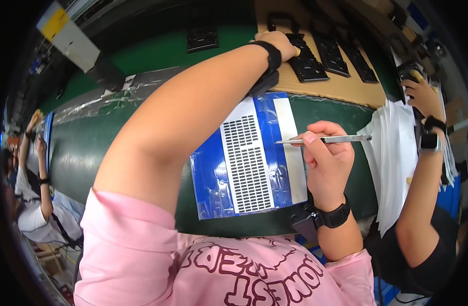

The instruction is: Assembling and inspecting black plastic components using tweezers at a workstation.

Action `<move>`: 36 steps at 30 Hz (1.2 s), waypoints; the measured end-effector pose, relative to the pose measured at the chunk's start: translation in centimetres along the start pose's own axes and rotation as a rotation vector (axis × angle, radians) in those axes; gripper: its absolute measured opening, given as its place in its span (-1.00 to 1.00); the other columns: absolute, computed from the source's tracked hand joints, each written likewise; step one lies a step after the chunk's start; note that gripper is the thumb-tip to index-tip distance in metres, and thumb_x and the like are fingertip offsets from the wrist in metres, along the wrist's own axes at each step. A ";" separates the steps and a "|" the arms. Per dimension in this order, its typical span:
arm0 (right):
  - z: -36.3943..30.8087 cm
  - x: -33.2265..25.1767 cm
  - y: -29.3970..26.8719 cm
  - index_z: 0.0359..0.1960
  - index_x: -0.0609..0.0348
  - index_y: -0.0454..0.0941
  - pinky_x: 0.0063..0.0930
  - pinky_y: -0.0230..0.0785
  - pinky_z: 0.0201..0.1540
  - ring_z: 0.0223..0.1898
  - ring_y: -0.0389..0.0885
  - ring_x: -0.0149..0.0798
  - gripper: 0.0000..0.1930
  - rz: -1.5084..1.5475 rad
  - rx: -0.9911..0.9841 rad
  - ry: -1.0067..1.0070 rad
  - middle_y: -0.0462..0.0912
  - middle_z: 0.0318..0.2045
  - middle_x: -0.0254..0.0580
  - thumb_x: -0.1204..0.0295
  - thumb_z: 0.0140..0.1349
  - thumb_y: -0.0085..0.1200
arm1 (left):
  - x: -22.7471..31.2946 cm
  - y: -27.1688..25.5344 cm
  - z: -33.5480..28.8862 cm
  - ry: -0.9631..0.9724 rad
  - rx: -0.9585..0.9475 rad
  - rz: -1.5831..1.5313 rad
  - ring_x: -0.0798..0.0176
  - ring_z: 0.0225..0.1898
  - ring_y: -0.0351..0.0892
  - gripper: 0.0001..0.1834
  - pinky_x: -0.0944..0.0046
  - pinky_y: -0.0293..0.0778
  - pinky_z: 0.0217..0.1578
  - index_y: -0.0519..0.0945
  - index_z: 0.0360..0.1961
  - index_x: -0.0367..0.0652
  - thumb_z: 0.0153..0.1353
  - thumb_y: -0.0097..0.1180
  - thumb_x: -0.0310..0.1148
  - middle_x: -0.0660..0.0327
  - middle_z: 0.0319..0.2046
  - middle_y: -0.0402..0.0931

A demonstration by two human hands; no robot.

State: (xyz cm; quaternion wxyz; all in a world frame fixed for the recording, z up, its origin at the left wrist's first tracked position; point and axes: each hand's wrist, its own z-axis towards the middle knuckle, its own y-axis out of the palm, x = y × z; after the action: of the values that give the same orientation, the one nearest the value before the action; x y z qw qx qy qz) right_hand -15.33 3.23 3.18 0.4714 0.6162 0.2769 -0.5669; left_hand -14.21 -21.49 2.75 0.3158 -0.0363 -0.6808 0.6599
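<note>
The right hand (327, 166) pinches metal tweezers (323, 139) between thumb and fingers, tips pointing left over the white edge of a blue sheet (264, 127) — a grid of small dark labels (247, 163) fills its middle. The left hand (277, 43) reaches far forward, fingers curled onto a black part (306, 64) on the cardboard (346, 89); whether it grips is unclear. Another person's hand (422, 94) works at right beside white paper (392, 163).

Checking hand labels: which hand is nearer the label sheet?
Right. The right hand holds tweezers with the tip over the label sheet. The left hand is farther up, on a black part on the cardboard.
</note>
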 end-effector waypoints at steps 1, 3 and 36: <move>0.1 0.3 -0.3 -0.36 0.29 0.39 -0.83 0.10 -0.61 -0.63 0.32 -0.63 -0.83 0.018 0.006 -0.001 0.51 -0.54 -0.29 0.57 -0.03 0.04 | 0.2 -0.1 0.0 0.069 -0.032 -0.041 0.08 -0.37 0.51 -0.53 0.24 0.38 -0.30 0.57 -0.46 -0.30 -0.17 0.06 -0.03 -0.03 -0.41 0.50; 0.2 0.2 -0.5 -0.36 0.29 0.39 -0.82 0.08 -0.62 -0.64 0.30 -0.64 -0.83 0.022 -0.003 0.006 0.51 -0.54 -0.28 0.56 -0.03 0.05 | -1.4 -1.5 0.2 0.147 -0.060 -0.128 0.15 -0.48 0.52 -0.64 0.31 0.41 -0.43 0.56 -0.54 -0.33 -0.19 0.08 -0.16 0.00 -0.49 0.51; 1.2 3.0 3.9 -0.34 0.34 0.35 -0.76 0.23 -0.57 -0.55 0.47 -0.50 -0.84 -0.131 -0.117 0.188 0.53 -0.55 -0.13 0.65 -0.01 -0.05 | -10.0 -9.1 -25.6 -0.270 0.396 -1.600 0.50 -0.42 0.39 -0.61 0.52 0.39 -0.42 0.29 -0.02 -0.26 0.18 -0.15 -0.27 0.28 -0.36 0.42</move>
State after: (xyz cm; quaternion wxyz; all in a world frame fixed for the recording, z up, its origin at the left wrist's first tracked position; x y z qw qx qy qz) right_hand -11.85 0.05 1.43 0.4405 0.6188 0.3920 -0.5190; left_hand 9.33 -4.88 5.52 0.6055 0.5934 -0.4047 0.3426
